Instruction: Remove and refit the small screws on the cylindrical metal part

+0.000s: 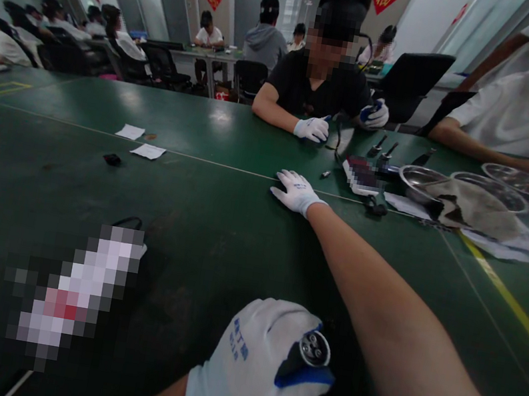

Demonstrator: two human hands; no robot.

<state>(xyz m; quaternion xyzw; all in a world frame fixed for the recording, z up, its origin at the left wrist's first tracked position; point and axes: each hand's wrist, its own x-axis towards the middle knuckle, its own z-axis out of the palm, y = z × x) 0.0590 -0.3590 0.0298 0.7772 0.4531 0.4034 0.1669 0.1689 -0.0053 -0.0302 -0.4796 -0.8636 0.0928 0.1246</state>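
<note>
My left hand (pixel 267 361), in a white glove with a blue palm, is low in the head view, closed around a dark cylindrical object (pixel 314 349). The object's round silver-rimmed end, with several small round parts in it, shows between thumb and fingers. Farther up the green table, my right hand (pixel 296 192), gloved too, reaches out with its fingers spread and palm down. A small metal piece (pixel 326 174) lies just beyond it to the right. Nothing shows in the right hand.
A metal bowl (pixel 422 184), a cloth (pixel 478 210) and a blurred device (pixel 362 176) lie at the right. White papers (pixel 148 151), a black piece (pixel 112 160) and a pixelated item (pixel 81 289) are at the left. A gloved person (pixel 319 79) sits opposite.
</note>
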